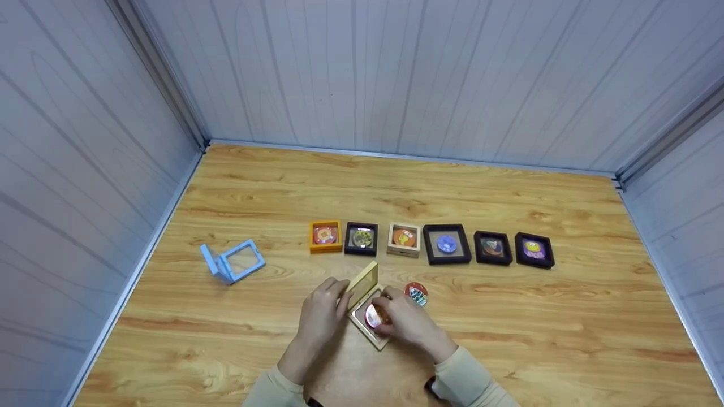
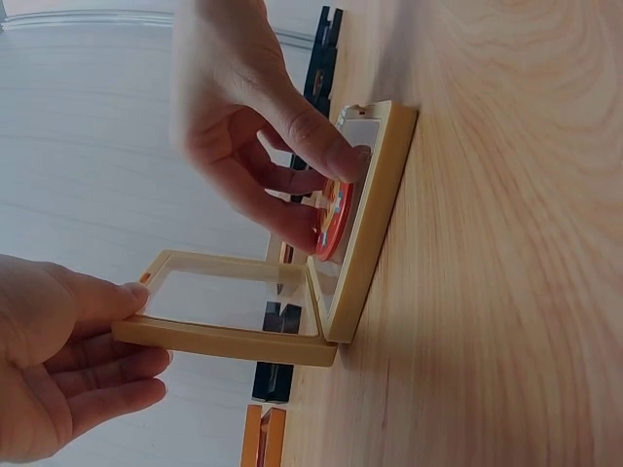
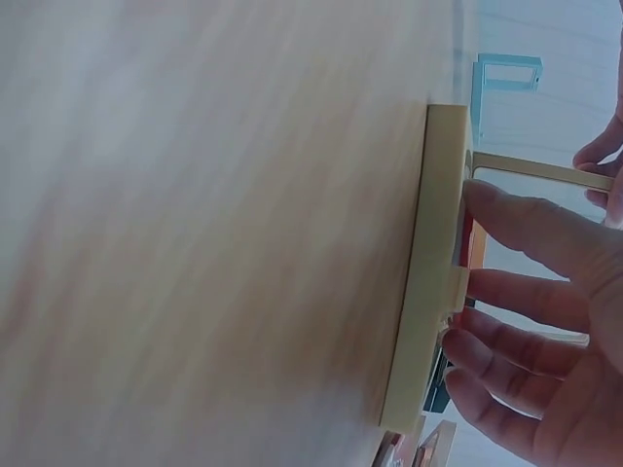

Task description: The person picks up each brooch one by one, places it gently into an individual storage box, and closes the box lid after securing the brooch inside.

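A pale yellow display frame with clear film panes lies opened on the table, its lid standing up on the hinge. My left hand pinches the lid's outer edge between thumb and fingers. Over the base, my right hand holds a red round chip by its rim, thumb on one side and fingers on the other. The chip is tilted close over the base's film in the left wrist view. Another round chip, red with a dark picture, lies on the table just beyond my right hand.
Behind the hands runs a row of closed frames with round chips inside: an orange frame, several dark ones such as the large frame, and a cream frame. A light blue frame stands opened at left. Pale walls enclose the table.
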`<act>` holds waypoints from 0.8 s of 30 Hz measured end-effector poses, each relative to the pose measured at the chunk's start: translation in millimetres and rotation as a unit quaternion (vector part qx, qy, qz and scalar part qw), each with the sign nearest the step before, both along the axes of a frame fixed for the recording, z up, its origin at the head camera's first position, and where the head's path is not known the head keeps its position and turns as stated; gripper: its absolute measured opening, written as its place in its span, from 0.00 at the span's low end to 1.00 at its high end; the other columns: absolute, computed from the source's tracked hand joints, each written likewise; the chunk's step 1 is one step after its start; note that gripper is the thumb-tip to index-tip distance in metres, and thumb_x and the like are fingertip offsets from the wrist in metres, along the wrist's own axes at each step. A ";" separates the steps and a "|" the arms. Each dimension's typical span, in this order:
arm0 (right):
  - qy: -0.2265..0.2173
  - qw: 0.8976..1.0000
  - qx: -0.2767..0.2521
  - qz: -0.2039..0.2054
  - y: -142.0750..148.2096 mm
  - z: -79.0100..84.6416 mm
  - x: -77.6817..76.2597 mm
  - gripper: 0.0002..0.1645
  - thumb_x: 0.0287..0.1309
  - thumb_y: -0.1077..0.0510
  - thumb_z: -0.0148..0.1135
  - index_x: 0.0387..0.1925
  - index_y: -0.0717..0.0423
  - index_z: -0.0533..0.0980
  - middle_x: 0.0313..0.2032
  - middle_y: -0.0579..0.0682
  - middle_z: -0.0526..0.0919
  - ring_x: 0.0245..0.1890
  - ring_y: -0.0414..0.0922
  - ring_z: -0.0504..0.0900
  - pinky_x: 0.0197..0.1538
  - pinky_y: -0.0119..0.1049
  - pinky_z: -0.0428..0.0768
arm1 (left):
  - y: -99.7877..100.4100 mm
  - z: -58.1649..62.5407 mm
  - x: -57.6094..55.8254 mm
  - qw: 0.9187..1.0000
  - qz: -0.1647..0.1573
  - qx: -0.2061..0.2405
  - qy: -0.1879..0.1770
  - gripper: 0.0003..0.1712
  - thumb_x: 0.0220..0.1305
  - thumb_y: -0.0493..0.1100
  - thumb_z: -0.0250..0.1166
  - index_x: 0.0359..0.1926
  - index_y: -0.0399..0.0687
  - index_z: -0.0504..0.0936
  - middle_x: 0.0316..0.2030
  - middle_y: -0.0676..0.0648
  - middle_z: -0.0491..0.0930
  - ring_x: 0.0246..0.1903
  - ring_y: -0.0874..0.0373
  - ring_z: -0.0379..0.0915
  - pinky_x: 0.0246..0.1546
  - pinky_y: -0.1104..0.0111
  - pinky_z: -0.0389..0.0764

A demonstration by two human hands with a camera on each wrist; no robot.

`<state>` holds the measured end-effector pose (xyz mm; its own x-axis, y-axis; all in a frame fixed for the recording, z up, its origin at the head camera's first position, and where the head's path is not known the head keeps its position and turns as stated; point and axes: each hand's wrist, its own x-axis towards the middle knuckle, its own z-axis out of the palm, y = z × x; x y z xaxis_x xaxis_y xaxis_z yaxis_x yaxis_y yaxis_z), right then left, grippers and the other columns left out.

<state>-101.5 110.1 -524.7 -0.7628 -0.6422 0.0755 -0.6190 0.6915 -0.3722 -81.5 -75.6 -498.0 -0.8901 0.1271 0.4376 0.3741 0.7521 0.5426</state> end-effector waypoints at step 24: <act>-0.037 0.999 -0.031 -0.022 40.6 3.1 3.7 0.31 0.32 0.57 0.73 0.42 0.68 0.74 0.33 0.53 0.76 0.32 0.45 0.75 0.36 0.38 0.76 | -0.2 -0.3 0.6 1.000 -0.006 0.005 0.000 0.08 0.51 0.36 0.65 0.33 0.37 0.80 0.25 0.49 0.75 0.23 0.58 0.72 0.23 0.65 0.75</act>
